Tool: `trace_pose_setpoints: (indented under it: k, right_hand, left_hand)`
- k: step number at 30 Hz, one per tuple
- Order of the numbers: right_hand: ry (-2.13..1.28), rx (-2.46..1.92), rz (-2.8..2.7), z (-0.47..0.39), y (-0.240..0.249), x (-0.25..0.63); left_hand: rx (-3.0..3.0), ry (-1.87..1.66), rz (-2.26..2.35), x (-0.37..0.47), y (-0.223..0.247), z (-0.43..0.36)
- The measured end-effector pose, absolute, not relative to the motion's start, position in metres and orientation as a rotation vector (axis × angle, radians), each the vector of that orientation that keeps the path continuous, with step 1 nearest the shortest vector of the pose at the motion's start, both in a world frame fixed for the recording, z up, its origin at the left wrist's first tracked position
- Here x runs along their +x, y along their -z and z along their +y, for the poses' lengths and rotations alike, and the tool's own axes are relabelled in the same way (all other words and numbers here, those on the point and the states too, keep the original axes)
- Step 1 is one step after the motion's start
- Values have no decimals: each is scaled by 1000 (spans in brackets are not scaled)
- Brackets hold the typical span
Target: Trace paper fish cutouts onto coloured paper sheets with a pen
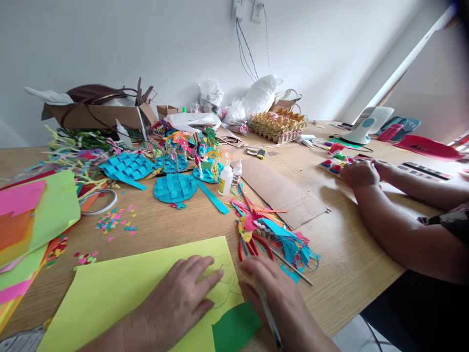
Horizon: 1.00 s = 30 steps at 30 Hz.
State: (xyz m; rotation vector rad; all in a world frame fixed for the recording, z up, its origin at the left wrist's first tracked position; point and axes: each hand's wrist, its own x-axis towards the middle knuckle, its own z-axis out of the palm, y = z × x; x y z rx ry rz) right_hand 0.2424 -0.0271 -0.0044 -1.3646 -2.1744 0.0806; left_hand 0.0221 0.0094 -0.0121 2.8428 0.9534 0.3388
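A sheet of yellow paper (120, 278) lies on the table in front of me, with thin outline shapes drawn near its right edge. My left hand (179, 293) rests on it with fingers spread, just left of the drawn lines. At the sheet's right edge, my right hand (278, 288) is closed around a pen (270, 320), whose tip is hidden by my fingers. A piece of dark green paper (234, 328) overlaps the sheet's lower right corner. Red-handled scissors (269, 246) lie just beyond my right hand, beside a yellow paper fish (245, 230).
Paper scraps (289, 239), two glue bottles (225, 180) and a cardboard strip (282, 188) lie ahead. Blue woven paper (175, 188), a tape roll (114, 199) and coloured sheets (62, 205) are leftward. Another person's arms (388, 220) reach in from the right.
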Motion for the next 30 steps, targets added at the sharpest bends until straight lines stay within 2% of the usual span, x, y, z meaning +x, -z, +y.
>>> trace_pose_setpoints:
  k: [4,10,19,30]
  right_hand:
    - [-279,-1155,-2299,-35,8,232]
    - [-432,-1242,-2426,-33,10,235]
    - [-340,-1242,-2555,-28,13,239]
    - [-428,-1371,-2462,-30,0,232]
  left_hand:
    - [2640,-406,1206,2,-4,39]
    - [2455,64,1534,-34,-19,62]
    - [2445,142,1577,-39,-27,56]
    - [2526,123,1538,-37,-28,54]
